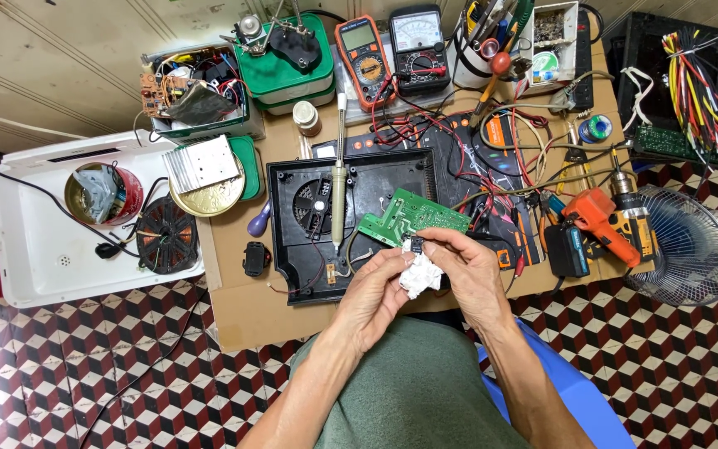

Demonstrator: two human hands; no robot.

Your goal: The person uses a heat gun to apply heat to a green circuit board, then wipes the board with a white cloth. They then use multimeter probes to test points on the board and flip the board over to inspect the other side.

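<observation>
My left hand (376, 291) and my right hand (467, 274) meet above the near edge of the cardboard-covered bench (243, 308). Between them is a crumpled white tissue (420, 274), gripped by the left fingers. The right fingertips pinch a small black component (415, 244) just above the tissue. A green circuit board (413, 218) lies right behind the hands, on the black open appliance casing (351, 224) with a fan. A soldering iron (339, 195) rests across that casing.
Two multimeters (392, 54) stand at the back, with tangled red and black leads. An orange drill (604, 224) and a small fan (691, 245) lie right. At left a white housing (51, 241) holds a copper coil (166, 235) and a tin. Patterned floor tiles surround the bench.
</observation>
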